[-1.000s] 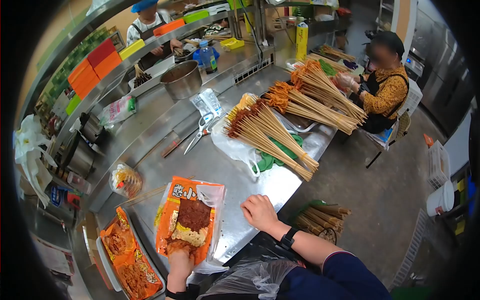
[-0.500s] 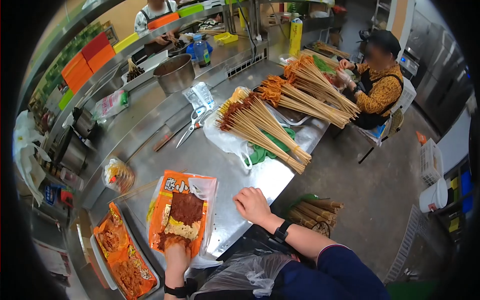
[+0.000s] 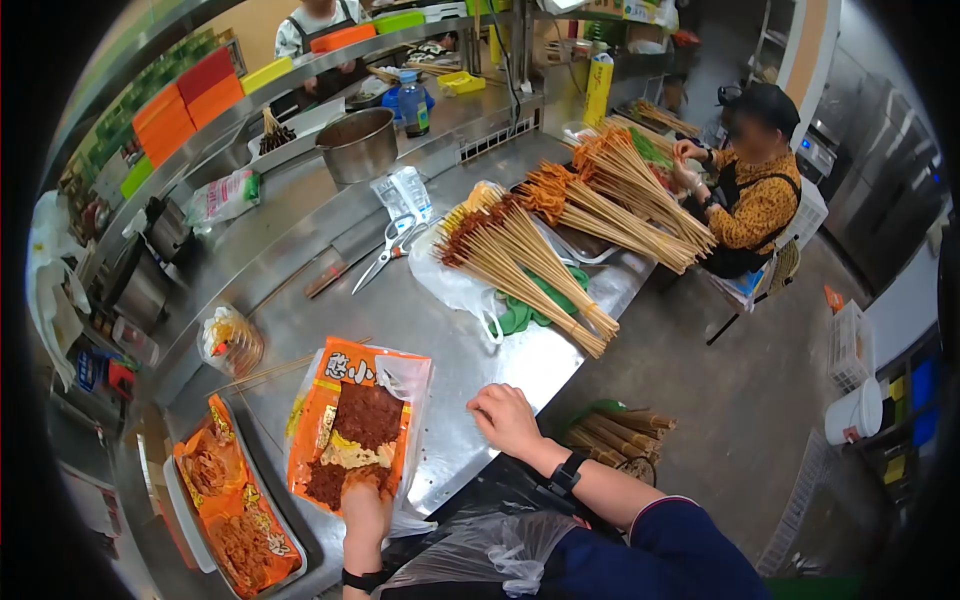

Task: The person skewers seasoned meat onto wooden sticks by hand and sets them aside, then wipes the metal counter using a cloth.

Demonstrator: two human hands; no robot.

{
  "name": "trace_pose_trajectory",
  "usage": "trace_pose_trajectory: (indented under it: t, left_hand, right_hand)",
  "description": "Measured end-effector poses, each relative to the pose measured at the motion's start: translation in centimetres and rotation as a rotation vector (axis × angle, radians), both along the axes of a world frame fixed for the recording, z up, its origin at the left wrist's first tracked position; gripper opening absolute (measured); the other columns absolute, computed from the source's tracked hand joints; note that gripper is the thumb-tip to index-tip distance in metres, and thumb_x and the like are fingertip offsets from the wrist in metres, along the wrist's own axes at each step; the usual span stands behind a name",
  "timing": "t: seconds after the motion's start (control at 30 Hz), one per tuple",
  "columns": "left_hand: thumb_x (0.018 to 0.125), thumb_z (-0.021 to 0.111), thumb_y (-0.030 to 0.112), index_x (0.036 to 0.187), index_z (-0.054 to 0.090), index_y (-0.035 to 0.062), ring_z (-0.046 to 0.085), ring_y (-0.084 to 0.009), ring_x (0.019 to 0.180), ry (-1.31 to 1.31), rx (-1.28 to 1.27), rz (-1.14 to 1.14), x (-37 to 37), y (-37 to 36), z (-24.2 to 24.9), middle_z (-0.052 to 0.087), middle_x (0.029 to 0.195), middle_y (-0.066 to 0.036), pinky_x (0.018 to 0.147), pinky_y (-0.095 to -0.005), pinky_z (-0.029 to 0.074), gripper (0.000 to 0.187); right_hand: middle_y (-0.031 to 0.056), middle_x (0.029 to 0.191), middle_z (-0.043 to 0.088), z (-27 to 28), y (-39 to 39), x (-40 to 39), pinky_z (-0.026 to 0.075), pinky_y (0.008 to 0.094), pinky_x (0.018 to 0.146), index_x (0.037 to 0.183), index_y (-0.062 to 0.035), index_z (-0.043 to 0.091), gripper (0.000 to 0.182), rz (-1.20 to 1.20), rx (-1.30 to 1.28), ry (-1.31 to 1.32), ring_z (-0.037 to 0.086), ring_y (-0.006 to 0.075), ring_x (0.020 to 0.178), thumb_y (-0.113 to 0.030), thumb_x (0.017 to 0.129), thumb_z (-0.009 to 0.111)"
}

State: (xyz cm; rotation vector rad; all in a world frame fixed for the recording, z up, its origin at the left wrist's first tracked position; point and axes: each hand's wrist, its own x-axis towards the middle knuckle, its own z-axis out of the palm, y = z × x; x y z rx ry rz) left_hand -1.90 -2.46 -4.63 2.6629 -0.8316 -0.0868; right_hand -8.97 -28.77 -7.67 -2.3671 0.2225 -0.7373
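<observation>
An orange printed packet (image 3: 306,437) lies flat on the steel table, with clear plastic around it. Dark red seasoning powder (image 3: 367,416) covers its upper part, more lies lower down, and a pale yellow patch shows between. My left hand (image 3: 366,506) is at the packet's lower end, fingers down and closed around something reddish-orange I cannot make out. My right hand (image 3: 507,418) rests on the table near its edge, to the right of the packet, fingers curled in with nothing seen in them. Left of the packet, a long tray (image 3: 298,553) holds orange packets with reddish-orange food pieces.
Skewers with red-coated food (image 3: 520,262) lie in bundles on a white plastic bag. Scissors (image 3: 385,250) lie beside them. A clear plastic tub (image 3: 231,342) stands behind the packet. A co-worker (image 3: 752,190) sits at the far right end, handling skewers; another person stands behind the counter.
My left hand stays at the packet's lower end, its fingers shifted slightly in the powder. My right hand has not moved on the table. The view has shifted a little.
</observation>
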Motion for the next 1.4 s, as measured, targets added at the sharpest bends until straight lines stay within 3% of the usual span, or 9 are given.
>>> trace_pose_trajectory:
  t: [0.23,0.37,0.43,0.47,0.57,0.7,1.03,1.17,1.4]
  left_hand:
    - [0.065,0.057,0.007,0.075,0.061,-0.0017,0.056,-0.0390,0.071,0.018,0.072,0.018,-0.1,-0.5,0.8,0.058,0.073,-0.023,0.065,-0.0459,0.044,0.014]
    - [0.065,0.058,0.010,0.071,0.060,-0.0024,0.056,-0.0395,0.070,-0.052,0.048,-0.009,0.5,0.0,-0.2,0.058,0.071,-0.023,0.064,-0.0457,0.045,0.014]
    - [0.065,0.059,0.011,0.069,0.060,-0.0026,0.056,-0.0394,0.069,-0.071,0.022,-0.026,0.7,-0.3,0.2,0.058,0.071,-0.023,0.063,-0.0454,0.045,0.015]
    - [0.065,0.059,0.011,0.070,0.060,-0.0024,0.056,-0.0394,0.069,-0.056,0.043,-0.031,0.7,-0.5,0.5,0.058,0.071,-0.023,0.063,-0.0452,0.045,0.015]
    - [0.065,0.059,0.011,0.071,0.060,-0.0018,0.056,-0.0390,0.070,-0.013,0.138,-0.060,0.9,-0.5,0.8,0.058,0.073,-0.023,0.064,-0.0448,0.045,0.014]
    - [0.067,0.056,0.008,0.082,0.061,-0.0002,0.057,-0.0377,0.075,0.006,0.157,-0.062,0.8,-0.9,1.1,0.059,0.078,-0.022,0.068,-0.0431,0.046,0.018]
    - [0.067,0.056,0.005,0.071,0.061,-0.0028,0.058,-0.0371,0.065,0.119,0.199,-0.081,1.3,-2.2,1.6,0.058,0.066,-0.021,0.058,-0.0412,0.045,0.010]
    - [0.069,0.056,0.005,0.072,0.061,-0.0021,0.058,-0.0343,0.061,0.223,0.194,-0.012,0.7,-3.9,3.2,0.058,0.064,-0.019,0.057,-0.0391,0.044,0.009]
    - [0.069,0.056,0.005,0.070,0.061,-0.0016,0.058,-0.0333,0.058,0.172,0.162,0.001,0.4,-3.5,2.3,0.057,0.061,-0.019,0.054,-0.0386,0.043,0.009]
  right_hand:
    - [0.0089,0.082,0.057,-0.3,-0.5,-0.3,0.041,0.0379,0.072,0.081,-0.0066,0.060,0.009,0.062,0.141,0.080,0.053,0.0287,0.082,-0.009,0.073,0.056]
    - [0.0101,0.080,0.059,0.6,-2.6,-2.9,0.047,0.0336,0.064,0.083,-0.0049,0.062,0.010,-0.132,0.270,0.052,0.058,0.0270,0.074,-0.010,0.076,0.056]
    - [0.0105,0.080,0.060,-1.0,-5.3,-4.9,0.047,0.0306,0.064,0.083,-0.0049,0.062,0.010,-0.287,0.292,0.011,0.059,0.0230,0.071,-0.009,0.075,0.057]
    - [0.0054,0.077,0.059,-2.7,-7.0,-6.1,0.045,0.0237,0.062,0.084,-0.0034,0.061,0.008,-0.356,0.283,-0.022,0.056,0.0126,0.068,-0.008,0.079,0.058]
    - [-0.0018,0.076,0.057,-5.4,-11.3,-10.9,0.043,0.0210,0.063,0.087,-0.0042,0.060,0.006,-0.469,0.708,-0.157,0.051,0.0059,0.070,-0.006,0.082,0.056]
    - [-0.0024,0.073,0.057,-9.0,-15.8,-19.9,0.042,0.0203,0.063,0.088,-0.0034,0.059,0.009,-0.761,0.570,-0.076,0.050,0.0049,0.068,-0.009,0.083,0.055]
    - [-0.0019,0.073,0.057,-20.9,-10.5,-34.4,0.042,0.0201,0.061,0.091,-0.0027,0.060,0.012,-1.174,0.908,-0.015,0.050,0.0061,0.066,-0.008,0.081,0.055]
    - [-0.0031,0.070,0.054,-19.5,-10.1,-32.4,0.040,0.0195,0.060,0.092,-0.0030,0.059,0.012,-1.137,0.983,-0.024,0.048,0.0050,0.064,-0.007,0.082,0.054]
    - [0.0023,0.071,0.056,-12.1,-13.8,-27.5,0.043,0.0232,0.060,0.089,-0.0037,0.059,0.011,-1.020,0.626,0.083,0.052,0.0098,0.063,-0.007,0.080,0.054]
